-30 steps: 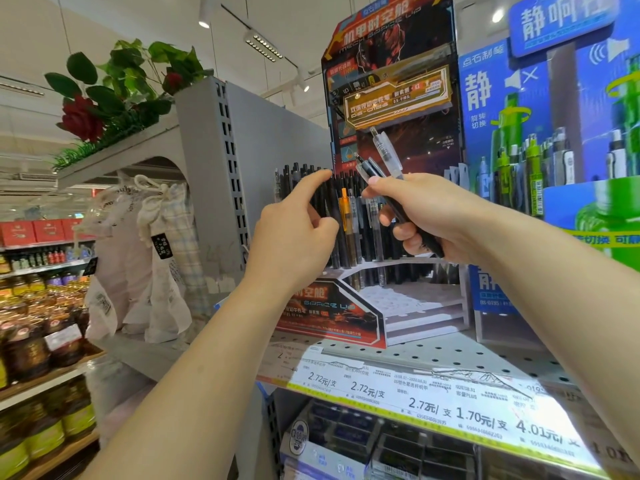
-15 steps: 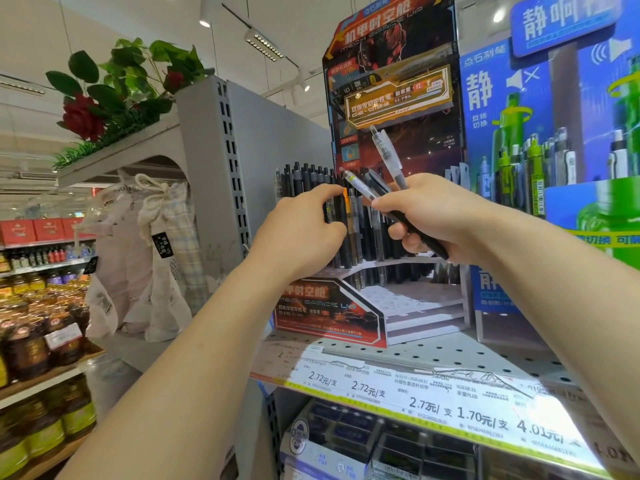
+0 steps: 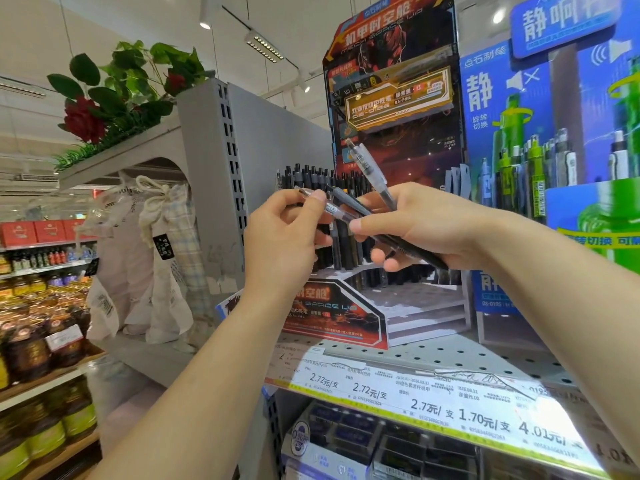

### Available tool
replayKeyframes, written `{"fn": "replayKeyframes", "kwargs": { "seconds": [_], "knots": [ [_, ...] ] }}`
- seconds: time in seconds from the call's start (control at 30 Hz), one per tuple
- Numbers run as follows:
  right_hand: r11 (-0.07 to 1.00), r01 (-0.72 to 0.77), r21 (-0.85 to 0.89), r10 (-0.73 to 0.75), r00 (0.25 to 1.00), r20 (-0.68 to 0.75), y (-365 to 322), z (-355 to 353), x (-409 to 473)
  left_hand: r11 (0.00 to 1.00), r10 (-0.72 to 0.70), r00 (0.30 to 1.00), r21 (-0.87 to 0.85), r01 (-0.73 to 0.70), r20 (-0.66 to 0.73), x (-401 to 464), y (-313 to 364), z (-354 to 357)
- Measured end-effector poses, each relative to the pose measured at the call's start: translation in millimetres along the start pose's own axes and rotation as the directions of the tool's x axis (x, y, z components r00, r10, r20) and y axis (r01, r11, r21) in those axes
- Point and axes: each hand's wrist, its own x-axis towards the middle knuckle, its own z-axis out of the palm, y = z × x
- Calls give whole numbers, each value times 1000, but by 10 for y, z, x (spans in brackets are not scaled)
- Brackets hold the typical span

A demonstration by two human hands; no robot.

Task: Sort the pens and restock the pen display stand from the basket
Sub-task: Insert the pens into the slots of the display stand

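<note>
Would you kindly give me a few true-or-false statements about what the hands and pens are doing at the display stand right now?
1. The left hand pinches a clear pen. True.
2. The right hand holds nothing. False: it grips several pens, among them a clear capped pen pointing up.
3. The display stand holds a row of dark pens standing upright. True.
4. The price labels hang above the stand. False: they run along the shelf edge below it.
</note>
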Motion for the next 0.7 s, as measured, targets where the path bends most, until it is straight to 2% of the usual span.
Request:
{"fn": "replayKeyframes", "kwargs": {
  "seconds": [0.1, 0.23, 0.37, 0.47, 0.57, 0.7],
  "knots": [
    [998, -24, 65, 26, 999, -35, 1, -4, 1, 988, -6, 993, -154, -12, -116, 12, 6, -41],
    [991, -48, 122, 63, 990, -127, 10, -34, 21, 975, 4, 975, -216, -54, -222, 42, -62, -128],
    [990, -62, 125, 79, 988, -133, -2, -22, 22, 980, 67, 959, -164, -115, -276, 46, -159, -182],
    [995, -74, 61, 82, 986, -144, 1, -24, 33, 983, 100, 953, -120, -139, -285, 45, -193, -208],
    [998, -64, 24, 66, 989, -130, 6, -34, 41, 981, 192, 946, 17, -195, -259, 39, -208, -211],
    [997, -61, 48, 68, 984, -163, -2, -36, 42, 963, 269, 934, 78, -258, -236, 24, -213, -182]
  ]
}}
